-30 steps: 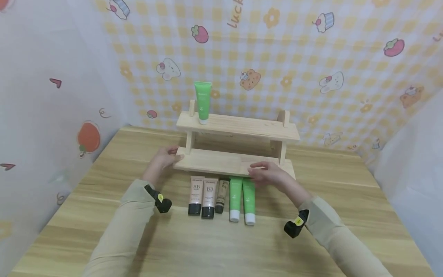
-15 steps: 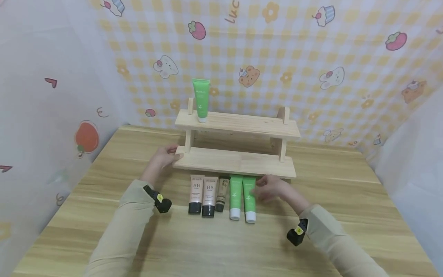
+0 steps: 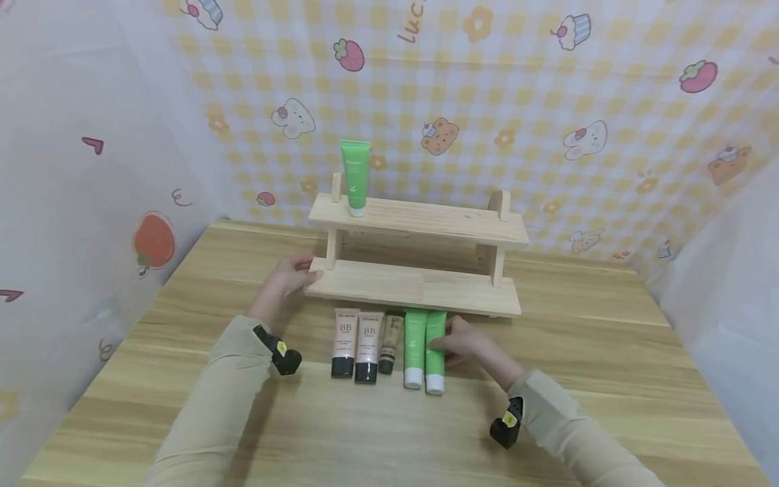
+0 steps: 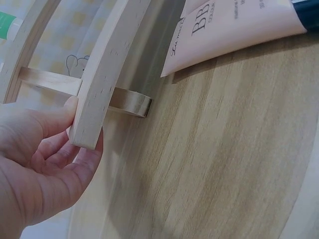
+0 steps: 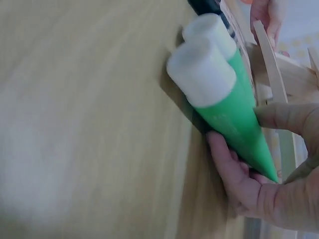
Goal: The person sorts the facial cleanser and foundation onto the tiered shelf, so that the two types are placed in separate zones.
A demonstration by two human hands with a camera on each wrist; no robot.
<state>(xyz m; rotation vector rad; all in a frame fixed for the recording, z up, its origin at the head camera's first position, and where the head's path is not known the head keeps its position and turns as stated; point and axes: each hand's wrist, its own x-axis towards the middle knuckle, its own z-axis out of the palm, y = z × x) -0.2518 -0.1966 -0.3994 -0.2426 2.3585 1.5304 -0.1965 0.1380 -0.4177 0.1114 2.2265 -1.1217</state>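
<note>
My left hand [image 3: 286,278] grips the left end of the lower board of a two-tier wooden shelf [image 3: 389,283]; in the left wrist view the thumb lies on top and the fingers [image 4: 89,157] curl underneath. My right hand [image 3: 470,342] pinches the rightmost green squeeze tube [image 3: 435,365] between thumb and fingers. In the right wrist view this tube's white cap [image 5: 199,72] points away from the hand, beside the cap of a second green tube [image 3: 414,341]. A third green tube [image 3: 356,177] stands cap-down on the upper board's left end.
Left of the green tubes, two pink BB cream tubes [image 3: 345,338] with black caps and a small brownish tube [image 3: 390,343] lie in a row before the shelf. Behind the shelf hangs a yellow-checked cloth [image 3: 395,88]. The wooden table [image 3: 377,439] extends toward the person.
My right hand has left the lower board's front edge, come down to the rightmost green tube and taken hold of it, shifting it slightly left. The left hand keeps its grip.
</note>
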